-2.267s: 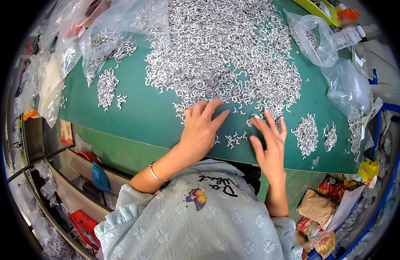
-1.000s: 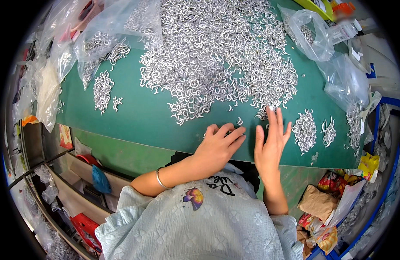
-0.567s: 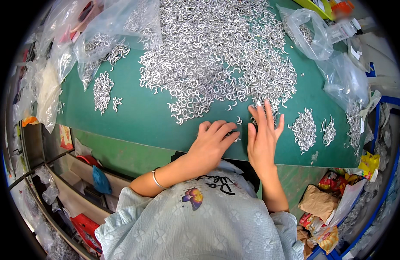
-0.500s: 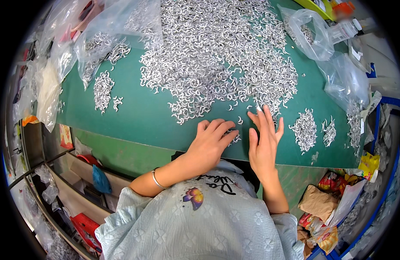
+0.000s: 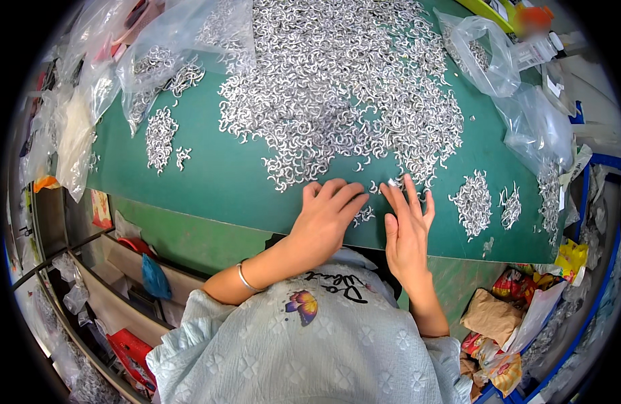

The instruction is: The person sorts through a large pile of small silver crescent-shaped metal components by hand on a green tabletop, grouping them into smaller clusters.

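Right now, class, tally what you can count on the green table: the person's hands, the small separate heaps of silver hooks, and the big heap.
Hands: 2, left hand and right hand
Small heaps of silver hooks: 5 ()
Big heap: 1
Total: 8

— Where can my hands go?
— Bare green table at nine o'clock is open. At twelve o'clock the big pile of metal hooks blocks me; small heaps sit at three o'clock.
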Action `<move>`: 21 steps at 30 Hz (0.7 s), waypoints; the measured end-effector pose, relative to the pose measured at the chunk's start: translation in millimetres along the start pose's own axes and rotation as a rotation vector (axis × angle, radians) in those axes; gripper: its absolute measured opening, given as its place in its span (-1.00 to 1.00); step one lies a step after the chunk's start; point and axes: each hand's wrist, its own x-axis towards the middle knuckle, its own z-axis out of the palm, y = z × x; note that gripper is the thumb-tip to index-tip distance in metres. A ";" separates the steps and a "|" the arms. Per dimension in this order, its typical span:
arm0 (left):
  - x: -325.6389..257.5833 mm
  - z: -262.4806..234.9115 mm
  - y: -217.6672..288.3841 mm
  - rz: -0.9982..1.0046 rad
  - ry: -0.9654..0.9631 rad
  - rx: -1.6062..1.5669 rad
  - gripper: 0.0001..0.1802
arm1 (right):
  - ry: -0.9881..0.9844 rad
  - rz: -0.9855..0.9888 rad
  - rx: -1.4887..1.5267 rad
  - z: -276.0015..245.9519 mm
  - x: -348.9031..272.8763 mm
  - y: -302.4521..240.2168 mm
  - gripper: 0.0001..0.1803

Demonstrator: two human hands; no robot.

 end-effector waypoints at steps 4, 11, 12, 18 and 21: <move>6.9 1.4 6.0 0.057 -0.062 0.010 -0.42 | -0.045 0.009 0.003 -5.4 -10.3 -2.0 -0.58; 14.6 -13.5 -2.9 0.002 -0.043 0.125 -0.37 | -0.001 -0.038 0.094 -3.1 -20.3 -1.8 -0.48; 13.3 -12.9 -1.3 0.028 -0.051 0.099 -0.37 | -0.043 -0.029 0.103 -1.6 -22.0 -4.8 -0.46; 5.6 -8.9 -2.8 0.075 -0.079 0.090 -0.40 | 0.011 -0.045 0.106 1.0 -24.2 1.6 -0.40; 8.2 -18.6 -6.8 0.040 -0.049 0.070 -0.40 | -0.063 -0.029 0.105 5.5 -22.5 -0.6 -0.40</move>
